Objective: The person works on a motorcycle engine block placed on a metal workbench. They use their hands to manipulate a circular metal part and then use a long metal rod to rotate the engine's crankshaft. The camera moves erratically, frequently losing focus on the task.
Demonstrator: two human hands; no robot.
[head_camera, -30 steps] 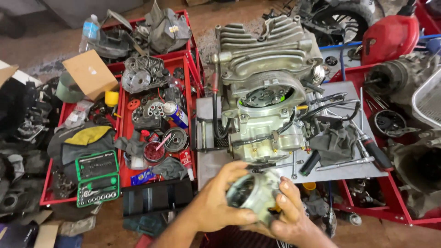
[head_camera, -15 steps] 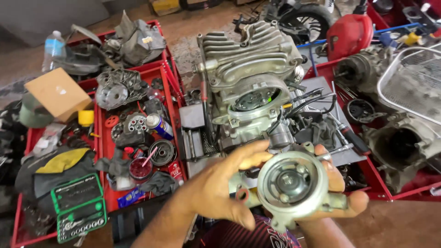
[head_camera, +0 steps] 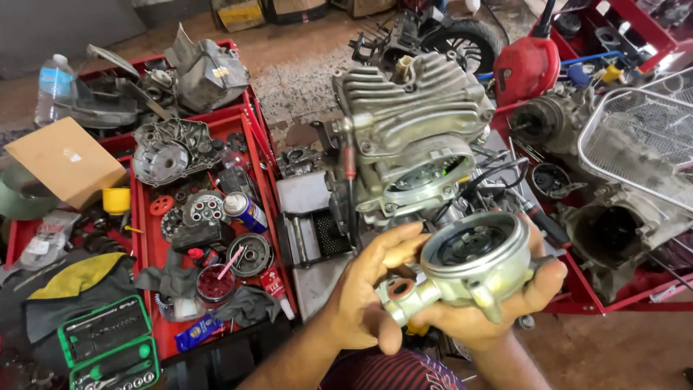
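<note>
Both my hands hold a round silver metal housing (head_camera: 473, 263) with a dark recessed center and a tube-like port sticking out at its lower left. My left hand (head_camera: 372, 289) grips it from the left, thumb and fingers around the port. My right hand (head_camera: 505, 303) cups it from underneath and the right side. Just behind it stands a large grey finned engine block (head_camera: 408, 137) on a metal work surface (head_camera: 307, 231), with black cables trailing from its right side.
A red tray (head_camera: 148, 249) at left holds gears, a clutch cover, a spray can and rags. A green socket case (head_camera: 108, 343) lies at the lower left, a cardboard box (head_camera: 65, 162) and water bottle (head_camera: 54, 83) behind. A wire basket (head_camera: 639, 133) and engine casings sit right.
My hands have lifted the round housing higher and tilted it, so its open face now looks up and away instead of toward me. The view has shifted slightly.
</note>
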